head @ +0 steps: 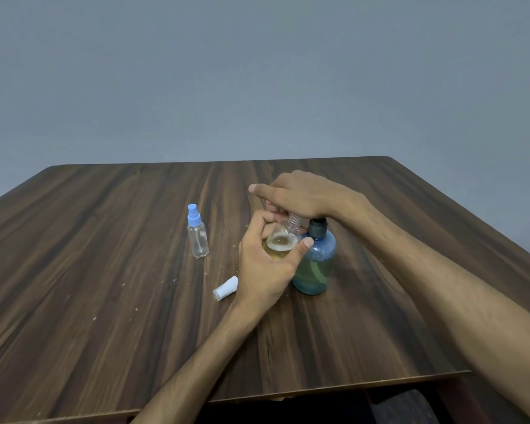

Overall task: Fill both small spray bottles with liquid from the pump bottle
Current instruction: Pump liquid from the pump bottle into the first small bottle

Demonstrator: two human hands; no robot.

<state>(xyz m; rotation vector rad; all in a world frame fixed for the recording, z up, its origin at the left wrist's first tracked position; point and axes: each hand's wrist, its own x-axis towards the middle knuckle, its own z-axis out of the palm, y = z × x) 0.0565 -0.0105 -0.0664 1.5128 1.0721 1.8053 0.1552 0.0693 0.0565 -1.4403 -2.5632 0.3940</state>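
Note:
My left hand grips an uncapped small clear spray bottle, tilted, with yellowish foamy liquid in it. Its threaded neck points up under my right hand. My right hand lies over the pump head of the blue pump bottle, palm down, index finger stretched out to the left; the pump head itself is hidden beneath it. The pump bottle stands upright and holds yellow-green liquid. A second small spray bottle with a blue spray cap stands upright to the left, with no liquid in it. A loose spray cap lies on its side near my left wrist.
Everything sits on a dark wooden table with small crumbs scattered around the middle. The table's near edge runs along the bottom, with something dark below it. A plain grey wall stands behind.

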